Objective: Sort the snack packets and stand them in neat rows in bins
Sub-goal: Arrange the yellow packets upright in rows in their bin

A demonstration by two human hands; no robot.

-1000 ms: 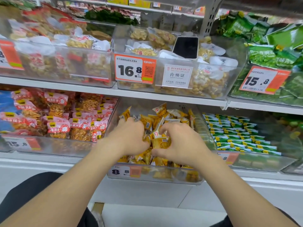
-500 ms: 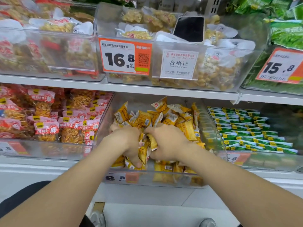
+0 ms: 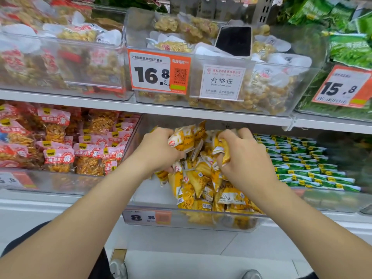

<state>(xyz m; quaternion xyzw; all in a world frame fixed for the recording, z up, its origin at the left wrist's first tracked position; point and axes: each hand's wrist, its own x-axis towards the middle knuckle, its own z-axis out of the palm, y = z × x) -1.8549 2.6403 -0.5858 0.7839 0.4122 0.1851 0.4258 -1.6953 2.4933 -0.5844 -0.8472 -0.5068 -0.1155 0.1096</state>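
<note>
Both hands are in the middle clear bin (image 3: 149, 196) on the lower shelf. The left hand (image 3: 159, 150) has its fingers curled round a bunch of yellow packets (image 3: 199, 184), lifted off the heap near the bin's back-left. The right hand (image 3: 245, 160) is clenched on another bunch near the back-right, one packet poking out between its fingers. The rest of the yellow packets lie jumbled, heaped along the bin's right side and front wall, none standing in a row. The bin's left-front floor is bare, likely the space to start a row. Grabbing handfuls probably serves to square them up before standing them. Task looks early for this bin. The neighbour bins show the target: green packets (image 3: 302, 162) to the right in tidy rows, red packets (image 3: 58, 156) to the left mostly upright. A phone (image 3: 234, 41) leans in the upper bin, not involved. Risk: slippery packets drop from full fists.
</note>
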